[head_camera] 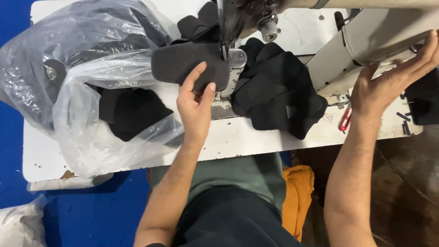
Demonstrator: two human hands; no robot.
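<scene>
Your left hand (pixel 195 103) pinches the near edge of the dark grey felt piece (pixel 187 64), thumb and forefinger spread over it. The piece lies just beyond your fingers, its long axis running left to right, its right end under the needle (pixel 224 48) of the sewing machine (pixel 366 36). Your right hand (pixel 388 77), fingers open, cups the machine's right end, well apart from the piece. A plastic bag (pixel 91 91) crowds the table's (pixel 256 137) left side; a black fabric pile (pixel 279 96) lies right of the needle, red snips (pixel 345 120) beyond.
</scene>
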